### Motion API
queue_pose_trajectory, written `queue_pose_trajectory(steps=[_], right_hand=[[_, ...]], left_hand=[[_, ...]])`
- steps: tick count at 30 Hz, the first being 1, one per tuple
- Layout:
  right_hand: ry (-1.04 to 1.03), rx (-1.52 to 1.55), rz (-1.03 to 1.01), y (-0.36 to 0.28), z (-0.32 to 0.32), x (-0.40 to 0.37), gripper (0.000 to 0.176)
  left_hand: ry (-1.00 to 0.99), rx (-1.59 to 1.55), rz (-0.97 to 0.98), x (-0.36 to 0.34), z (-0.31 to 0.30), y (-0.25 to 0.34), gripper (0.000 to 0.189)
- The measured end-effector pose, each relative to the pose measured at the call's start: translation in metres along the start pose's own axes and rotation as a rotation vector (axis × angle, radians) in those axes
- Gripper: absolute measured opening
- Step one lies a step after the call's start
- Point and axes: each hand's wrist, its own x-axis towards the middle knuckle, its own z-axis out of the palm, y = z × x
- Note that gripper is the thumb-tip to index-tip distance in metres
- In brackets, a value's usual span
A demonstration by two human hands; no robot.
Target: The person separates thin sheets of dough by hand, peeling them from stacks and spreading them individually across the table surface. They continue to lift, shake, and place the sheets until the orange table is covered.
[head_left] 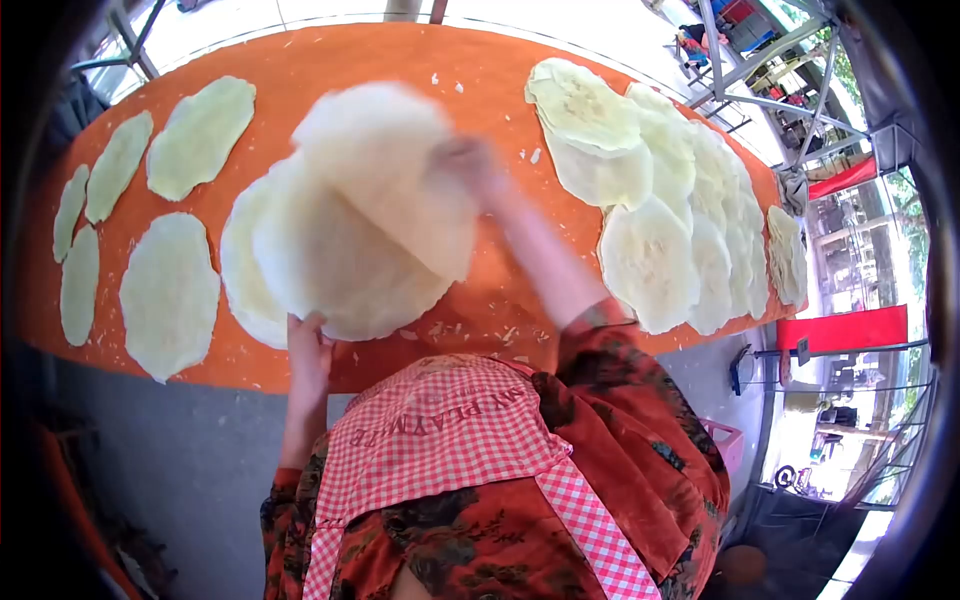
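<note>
Pale, thin round flatbreads lie in front of me on an orange-covered table (pixel 500 60). My right hand (pixel 465 168), smeared by motion, grips the edge of a raised flatbread (pixel 390 150), which is blurred and partly folded over. Beneath it is another wide flatbread (pixel 350 270), and my left hand (pixel 310 345) pinches its near edge at the table's front. A further flatbread (pixel 245 265) shows from under these on the left. How many layers lie in the middle is hidden.
On the left are several single flatbreads (pixel 170 295). Overlapping flatbreads (pixel 650 265) cover the right side, with a small stack (pixel 787 255) at the far right edge. White crumbs (pixel 500 335) dot the cloth. A metal frame (pixel 780 70) stands beyond the table.
</note>
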Motion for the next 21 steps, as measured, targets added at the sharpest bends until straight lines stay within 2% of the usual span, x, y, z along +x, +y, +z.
queue_pose_trajectory(steps=[1,2,4,5,6,7,8,9,10,11,13,15,16,17,18,19,20,21], right_hand=[[0.181,-0.188,0.173,-0.057,-0.023,-0.025,0.018],[0.239,-0.226,0.057,-0.069,-0.057,-0.04,0.02],[0.502,-0.173,0.129,-0.047,-0.134,-0.051,0.028],[0.473,-0.106,0.041,-0.022,-0.186,-0.058,0.03],[0.604,-0.046,0.08,-0.009,-0.221,-0.069,0.032],[0.599,0.038,0.049,0.011,-0.261,-0.087,0.035],[0.61,-0.065,0.006,0.033,-0.291,-0.108,0.037],[0.574,-0.12,0.019,0.05,-0.31,-0.13,0.039],[0.657,-0.09,0.267,0.096,-0.359,-0.149,0.042],[0.785,-0.354,0.522,0.097,-0.348,-0.167,0.041],[1.079,-1.249,0.372,0.158,-0.361,-0.187,0.036],[0.994,-1.057,-0.027,0.159,-0.299,-0.177,0.035],[0.789,-0.662,-0.087,0.133,-0.229,-0.166,0.033],[0.515,-0.536,-0.143,0.12,-0.171,-0.156,0.026],[0.345,-0.455,-0.045,0.084,-0.095,-0.152,0.02],[0.112,-0.282,0.089,0.081,-0.051,-0.143,0.026],[-0.105,-0.311,0.009,0.115,-0.021,-0.131,0.038],[-0.224,-0.316,0.074,0.095,0.028,-0.136,0.05]], left_hand=[[0.025,0.01,-0.045,0.008,-0.013,0.0,0.063],[0.051,0.018,-0.089,0.011,-0.019,-0.001,0.063],[0.057,0.023,-0.071,0.006,-0.013,-0.002,0.061],[0.064,0.024,-0.06,0.004,-0.008,-0.001,0.061],[0.1,0.031,-0.061,0.001,0.005,0.002,0.06],[0.15,0.043,-0.062,-0.004,0.022,0.007,0.059],[0.213,0.057,-0.06,-0.006,0.026,0.014,0.058],[0.148,0.053,-0.095,-0.001,0.01,0.01,0.062],[0.07,0.125,-0.115,0.008,-0.017,0.001,0.06],[0.036,0.104,-0.127,0.009,-0.018,0.0,0.053],[0.01,-0.133,-0.185,-0.015,0.023,0.025,0.051],[-0.129,-0.207,-0.175,-0.014,0.027,0.022,0.052],[-0.197,-0.238,-0.181,-0.016,0.024,0.02,0.053],[-0.196,-0.254,-0.199,-0.012,0.016,0.012,0.06],[-0.227,-0.223,-0.197,-0.013,0.02,0.012,0.063],[-0.261,-0.195,-0.192,-0.013,0.028,0.012,0.065],[-0.292,-0.184,-0.222,-0.014,0.034,0.016,0.066],[-0.28,-0.155,-0.229,-0.014,0.038,0.015,0.066]])
